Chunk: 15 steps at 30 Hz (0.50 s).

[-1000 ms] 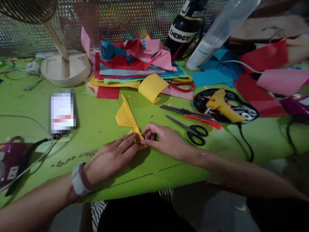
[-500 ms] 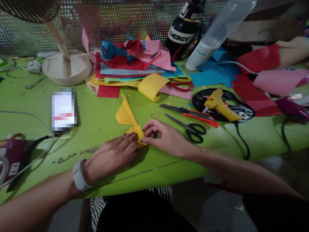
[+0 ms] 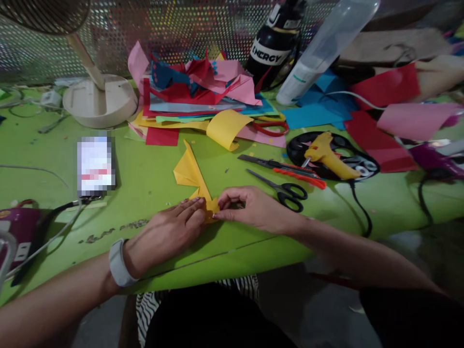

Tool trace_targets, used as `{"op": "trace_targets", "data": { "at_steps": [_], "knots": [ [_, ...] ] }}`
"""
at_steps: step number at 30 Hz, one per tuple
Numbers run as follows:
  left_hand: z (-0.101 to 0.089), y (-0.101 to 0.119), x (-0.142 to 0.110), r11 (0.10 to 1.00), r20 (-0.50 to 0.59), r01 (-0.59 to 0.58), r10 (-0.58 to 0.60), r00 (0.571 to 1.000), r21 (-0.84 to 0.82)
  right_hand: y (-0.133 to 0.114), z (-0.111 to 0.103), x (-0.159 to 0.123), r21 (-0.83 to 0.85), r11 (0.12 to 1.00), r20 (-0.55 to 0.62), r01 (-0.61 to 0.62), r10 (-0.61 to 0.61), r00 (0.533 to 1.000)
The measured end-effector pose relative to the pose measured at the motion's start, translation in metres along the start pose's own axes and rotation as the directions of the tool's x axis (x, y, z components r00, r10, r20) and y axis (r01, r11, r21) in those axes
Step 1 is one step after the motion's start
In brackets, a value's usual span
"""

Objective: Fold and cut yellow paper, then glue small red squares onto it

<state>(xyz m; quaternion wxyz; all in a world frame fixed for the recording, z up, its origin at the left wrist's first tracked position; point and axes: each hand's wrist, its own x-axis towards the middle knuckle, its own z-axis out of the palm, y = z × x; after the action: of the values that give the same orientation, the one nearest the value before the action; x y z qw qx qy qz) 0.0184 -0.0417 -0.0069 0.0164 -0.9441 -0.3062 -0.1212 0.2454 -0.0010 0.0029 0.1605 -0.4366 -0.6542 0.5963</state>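
Note:
A folded yellow paper (image 3: 190, 168) lies on the green table, its long narrow end pointing away from me and a triangular flap standing out on its left. My left hand (image 3: 174, 227) rests flat over the near part, fingers stretched out and pressing it to the table. Thumb and fingers of my right hand (image 3: 246, 208) pinch the near right edge of the same paper. The exact fold between these fingertips is hard to make out. Black-handled scissors (image 3: 286, 191) lie just right of my right hand, with a utility knife (image 3: 290, 169) beyond them.
A yellow glue gun (image 3: 333, 157) sits on a black holder at right. Behind are stacked coloured papers (image 3: 203, 104), a dark bottle (image 3: 271, 53) and a clear bottle (image 3: 319, 53). A phone (image 3: 94, 164) and a fan base (image 3: 101, 101) stand left. Another person's arm (image 3: 440, 75) shows at far right.
My right hand has come down slightly and now pinches the paper's near right edge, which bends up a little. My left hand stays pressed on the paper. The view shifts slightly.

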Motion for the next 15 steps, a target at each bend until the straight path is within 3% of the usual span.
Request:
{"op": "trace_targets", "data": {
  "at_steps": [5, 9, 15],
  "knots": [
    [0.001, 0.005, 0.001, 0.998, 0.006, -0.004, 0.004, 1.000, 0.061, 0.002, -0.003, 0.002, 0.000, 1.000, 0.000, -0.018, 0.018, 1.000],
    [0.006, 0.010, 0.003, 0.993, 0.010, 0.049, -0.050, 0.999, 0.110, 0.007, 0.001, 0.006, -0.010, 0.999, -0.139, 0.035, -0.036, 0.990],
    [0.011, 0.010, 0.003, 0.991, -0.006, 0.066, -0.065, 0.998, 0.119, 0.010, 0.012, 0.008, -0.219, 0.972, -0.273, 0.084, -0.144, 0.951]
  ]
}}
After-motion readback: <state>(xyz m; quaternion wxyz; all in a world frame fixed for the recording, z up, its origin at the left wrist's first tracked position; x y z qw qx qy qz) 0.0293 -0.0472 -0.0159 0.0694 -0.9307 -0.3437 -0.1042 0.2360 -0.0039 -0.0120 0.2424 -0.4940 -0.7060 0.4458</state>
